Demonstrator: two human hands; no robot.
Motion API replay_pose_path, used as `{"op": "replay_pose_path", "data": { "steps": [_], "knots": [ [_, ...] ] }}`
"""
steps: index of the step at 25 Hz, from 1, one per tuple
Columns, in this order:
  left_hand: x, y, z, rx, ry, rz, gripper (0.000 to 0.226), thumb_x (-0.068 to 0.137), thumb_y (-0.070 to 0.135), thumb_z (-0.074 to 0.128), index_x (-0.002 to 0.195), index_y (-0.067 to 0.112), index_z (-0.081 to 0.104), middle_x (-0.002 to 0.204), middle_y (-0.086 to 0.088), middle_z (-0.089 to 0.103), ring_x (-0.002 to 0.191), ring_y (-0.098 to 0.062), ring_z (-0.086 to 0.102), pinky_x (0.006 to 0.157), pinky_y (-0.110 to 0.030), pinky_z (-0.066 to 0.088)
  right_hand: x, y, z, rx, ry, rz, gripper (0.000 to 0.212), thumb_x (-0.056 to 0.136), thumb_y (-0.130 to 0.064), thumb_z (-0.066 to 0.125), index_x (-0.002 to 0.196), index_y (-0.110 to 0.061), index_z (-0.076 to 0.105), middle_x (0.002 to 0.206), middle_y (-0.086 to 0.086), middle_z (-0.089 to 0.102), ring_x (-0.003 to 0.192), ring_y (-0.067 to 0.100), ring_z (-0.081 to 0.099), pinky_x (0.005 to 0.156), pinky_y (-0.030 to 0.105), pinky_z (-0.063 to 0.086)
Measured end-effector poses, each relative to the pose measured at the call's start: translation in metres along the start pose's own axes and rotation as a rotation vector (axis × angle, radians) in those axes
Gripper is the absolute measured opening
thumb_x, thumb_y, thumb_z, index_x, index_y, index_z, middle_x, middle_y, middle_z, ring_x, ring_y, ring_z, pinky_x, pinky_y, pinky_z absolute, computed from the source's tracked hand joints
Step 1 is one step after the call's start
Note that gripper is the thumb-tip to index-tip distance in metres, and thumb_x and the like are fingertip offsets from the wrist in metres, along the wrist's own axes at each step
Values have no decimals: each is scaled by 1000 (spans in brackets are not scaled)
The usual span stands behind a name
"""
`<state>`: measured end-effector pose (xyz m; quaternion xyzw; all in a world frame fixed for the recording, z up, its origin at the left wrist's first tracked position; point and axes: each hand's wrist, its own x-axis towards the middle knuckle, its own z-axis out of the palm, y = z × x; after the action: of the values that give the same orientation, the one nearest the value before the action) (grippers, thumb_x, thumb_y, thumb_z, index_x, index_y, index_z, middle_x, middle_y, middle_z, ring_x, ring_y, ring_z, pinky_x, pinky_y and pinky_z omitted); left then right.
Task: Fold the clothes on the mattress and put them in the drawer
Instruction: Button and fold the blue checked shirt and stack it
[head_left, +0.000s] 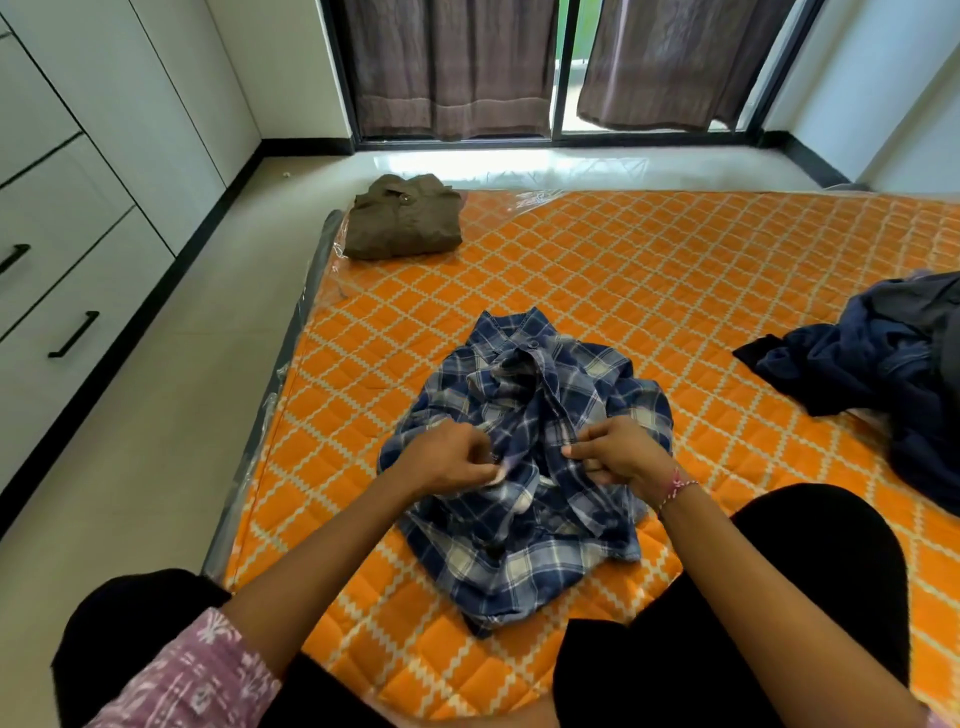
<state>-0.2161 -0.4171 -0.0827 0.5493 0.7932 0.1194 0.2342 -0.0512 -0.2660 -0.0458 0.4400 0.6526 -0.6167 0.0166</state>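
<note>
Meanwhile both hands, left and right, pinch the plaid shirt; no writing legible.

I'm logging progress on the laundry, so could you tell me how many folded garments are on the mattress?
1: the brown shirt at the far left corner. The plaid shirt in both hands and the dark pile at right remain unfolded.

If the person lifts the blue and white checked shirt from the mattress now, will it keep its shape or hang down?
The blue and white checked shirt would probably sag: its thin cloth already lies in soft wrinkles. It looks light, since both hands gather it with only their fingers. The open front may well fall apart.
</note>
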Motion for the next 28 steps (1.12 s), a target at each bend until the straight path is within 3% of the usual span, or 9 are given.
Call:
{"op": "replay_pose_path", "data": {
  "steps": [2,4,7,10,15,18,23,26,28],
  "knots": [
    [-7,-4,18,-320,136,-66,24,96,21,53,75,9,56,66,-11,52,60,-25,47,60,-33,39,0,10,15,75,-13,21,36,86,12,58,62,-9,42,53,2,32,30,7,29,35,17,26],
    [-3,-7,23,-343,355,-186,9,93,15,57,94,8,61,85,-13,61,76,-26,57,71,-37,47,1,15,23,76,57,26,31,85,13,59,66,-8,47,52,2,38,33,8,32,34,17,29],
    [7,0,24,-323,287,-141,20,90,19,62,107,8,65,103,-10,63,91,-23,59,83,-35,49,-1,17,28,132,94,3,30,86,10,59,68,-11,47,56,1,40,40,11,31,35,18,29],
    [14,13,29,-340,194,-164,25,91,25,63,108,6,62,102,-10,64,92,-23,61,80,-32,49,-5,16,28,180,72,-79,33,90,-3,61,61,-11,46,55,1,33,38,9,29,37,19,28],
    [26,27,33,-548,380,-264,45,87,32,67,123,12,48,103,-4,57,91,-19,55,78,-33,48,-5,15,26,52,193,-194,23,86,-9,67,64,-11,61,58,1,53,51,12,47,49,20,39],
    [41,34,26,-423,382,-268,35,91,26,61,120,7,58,115,-11,58,103,-26,57,89,-39,48,-9,11,24,87,241,-239,23,87,-8,66,66,-14,59,62,-2,55,54,8,48,47,14,36],
    [28,33,10,-531,355,-256,8,90,14,63,86,7,60,81,-10,61,76,-21,57,71,-34,45,-9,10,11,177,136,-162,16,90,-6,62,75,-13,63,71,1,57,65,15,48,54,20,38],
    [-2,34,-4,-671,410,-238,7,91,10,61,98,11,61,69,-2,54,63,-14,53,63,-28,42,-8,12,9,266,78,-133,13,88,-3,63,82,-15,65,75,2,60,70,21,49,64,33,41],
    [-20,42,-9,-665,442,-207,11,92,8,59,100,15,62,65,-4,51,60,-15,49,59,-27,39,-11,10,15,311,71,-180,12,89,-5,63,81,-14,67,79,3,65,74,19,59,68,30,50]
  ]
}}
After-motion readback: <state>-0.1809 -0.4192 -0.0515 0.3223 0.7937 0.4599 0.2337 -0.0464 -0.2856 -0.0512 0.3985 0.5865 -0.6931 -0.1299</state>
